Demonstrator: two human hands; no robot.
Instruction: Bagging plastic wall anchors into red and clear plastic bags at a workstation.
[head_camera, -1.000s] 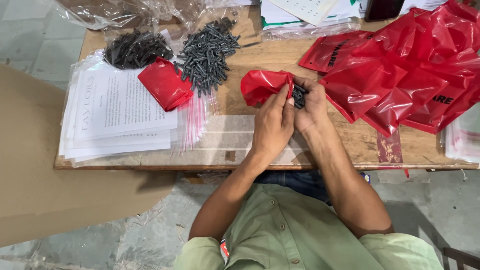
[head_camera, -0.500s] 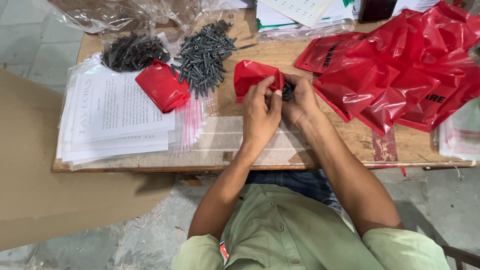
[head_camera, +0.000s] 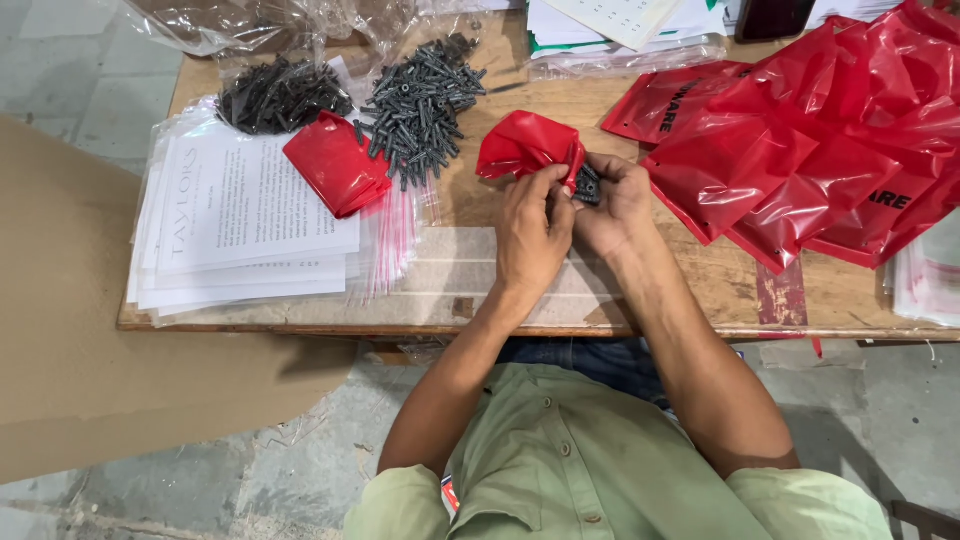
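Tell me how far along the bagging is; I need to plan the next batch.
Done, apparently: one filled red bag lies beside the papers. In hand: the left hand holds open a red bag while the right hand pushes in dark screws. Left: two piles of screws and a heap of empty red bags.

A small red plastic bag sits crumpled at the middle of the table, pinched between both hands. Another small red bag lies flat to its left, beside a stack of clear sleeves holding white printed sheets. A heap of larger red bags with dark lettering covers the right side. Crumpled clear plastic wrap lies at the far left edge.
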